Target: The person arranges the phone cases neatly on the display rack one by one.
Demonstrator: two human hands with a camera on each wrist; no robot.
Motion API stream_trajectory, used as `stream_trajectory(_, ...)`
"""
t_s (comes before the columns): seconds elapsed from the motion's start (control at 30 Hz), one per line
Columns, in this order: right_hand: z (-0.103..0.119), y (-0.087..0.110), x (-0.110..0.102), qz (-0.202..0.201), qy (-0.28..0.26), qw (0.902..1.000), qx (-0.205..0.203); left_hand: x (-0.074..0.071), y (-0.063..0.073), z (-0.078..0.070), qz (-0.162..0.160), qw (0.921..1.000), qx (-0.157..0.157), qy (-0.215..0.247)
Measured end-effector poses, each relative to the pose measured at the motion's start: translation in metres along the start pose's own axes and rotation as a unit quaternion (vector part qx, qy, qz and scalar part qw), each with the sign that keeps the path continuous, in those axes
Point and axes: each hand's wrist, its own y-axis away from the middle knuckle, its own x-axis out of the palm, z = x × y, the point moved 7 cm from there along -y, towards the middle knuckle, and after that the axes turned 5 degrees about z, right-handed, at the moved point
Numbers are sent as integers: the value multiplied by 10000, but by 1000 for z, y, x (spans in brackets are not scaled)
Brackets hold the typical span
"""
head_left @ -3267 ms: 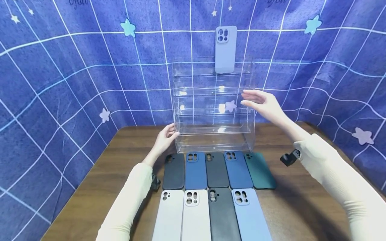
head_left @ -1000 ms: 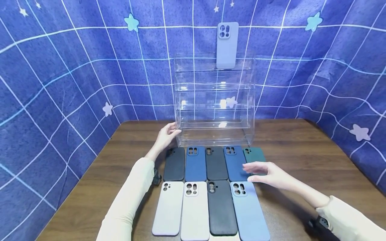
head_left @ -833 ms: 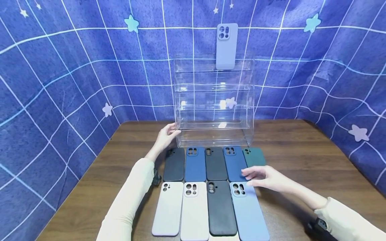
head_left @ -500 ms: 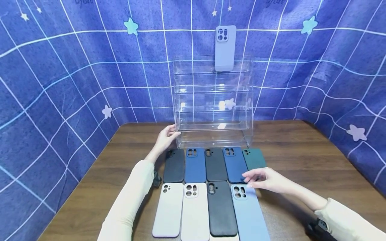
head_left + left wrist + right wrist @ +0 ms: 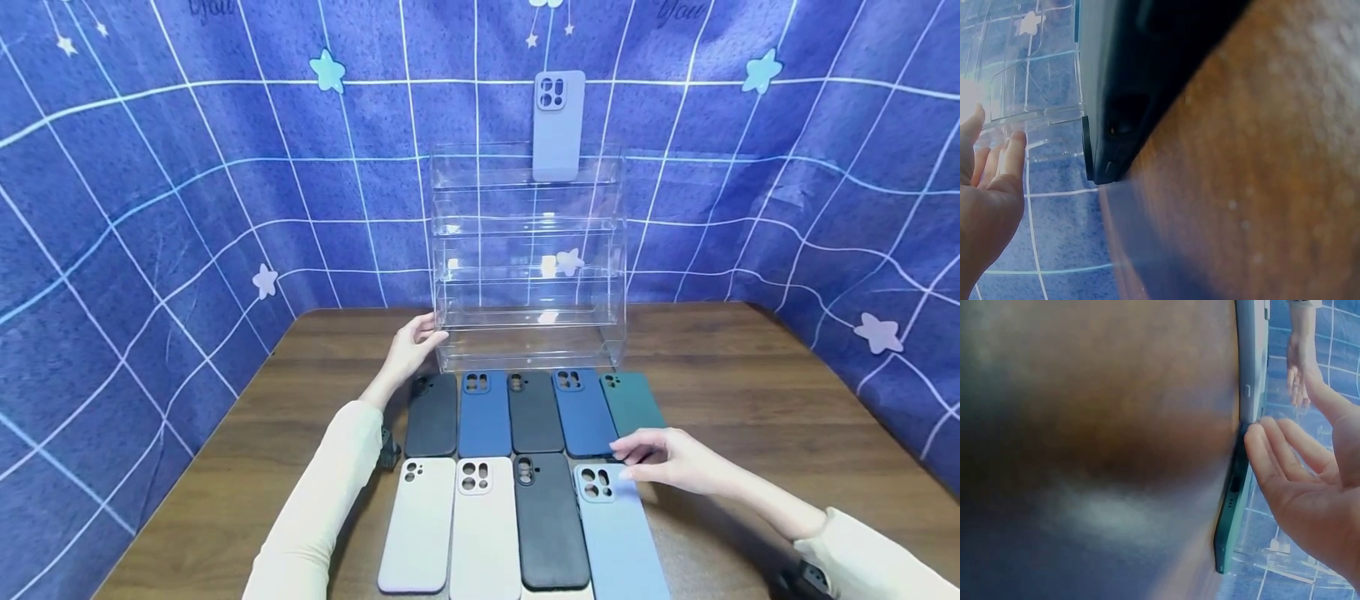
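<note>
A clear tiered display rack (image 5: pixel 532 362) stands at the back of the wooden table. My left hand (image 5: pixel 408 346) holds its lower left side, thumb in front and fingers behind. A pale lilac phone case (image 5: pixel 558 133) stands upright in the top tier. My right hand (image 5: pixel 675 458) is at the camera end of the light blue phone case (image 5: pixel 622 533), thumb by its upper right corner. Its fingertips touch down near the dark blue case (image 5: pixel 587 417) and the green case (image 5: pixel 633 404). In the right wrist view the thumb (image 5: pixel 1325 397) stands apart from the fingers.
Phone cases lie in two rows before the rack. At front are a white case (image 5: pixel 417 529), another white case (image 5: pixel 486 533) and a black case (image 5: pixel 551 525). Behind lie a black case (image 5: pixel 432 417), a blue case (image 5: pixel 484 417) and another black case (image 5: pixel 535 414).
My right hand has come down from the rack's right side to the top of the light blue case. Its fingers have settled lower there. My left hand keeps its hold on the rack.
</note>
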Motion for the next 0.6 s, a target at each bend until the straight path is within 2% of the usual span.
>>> stream_trajectory(0.17, -2, 4, 3, -107, 61, 9997, 207, -1, 2, -1, -17, 9999, -42, -97)
stream_trajectory(0.3, 0, 5, 5, -131, 102, 9997, 201, -1, 3, 0, 3, 9998, -77, -189)
stream_trajectory(0.5, 4, 6, 6, 54, 59, 10000, 17, 0, 1, 0, 32, 9999, -41, -92)
stream_trajectory(0.6, 2, 6, 7, 171, 42, 9998, 101, -1, 0, 0, 34, 10000, -26, -63)
